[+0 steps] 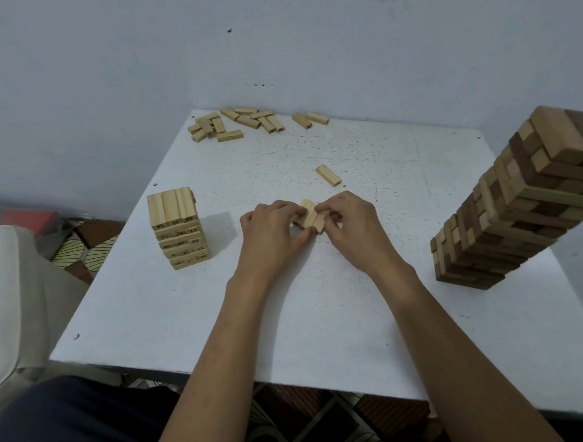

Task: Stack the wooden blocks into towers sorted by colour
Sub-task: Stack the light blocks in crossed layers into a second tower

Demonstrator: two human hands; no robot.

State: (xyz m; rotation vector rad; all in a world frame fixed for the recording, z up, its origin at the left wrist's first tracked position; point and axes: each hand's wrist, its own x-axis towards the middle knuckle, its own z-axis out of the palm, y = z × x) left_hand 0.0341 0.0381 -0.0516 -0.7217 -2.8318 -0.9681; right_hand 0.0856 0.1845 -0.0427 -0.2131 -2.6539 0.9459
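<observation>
- Left hand [270, 233] and right hand [350, 223] pinch a row of pale blocks [311, 214] between curled fingertips, mid-table [322, 320].
- Pale tower [179, 226] stands left; mixed tower [515, 205] right.

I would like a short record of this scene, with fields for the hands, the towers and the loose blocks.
left hand: pinches group of light blocks, at the table centre
right hand: pinches the same group
short tower: light numbered blocks, left side
tall tower: mixed light and dark blocks, right side
loose pile: light blocks, far edge
single block: lies alone beyond the hands
</observation>
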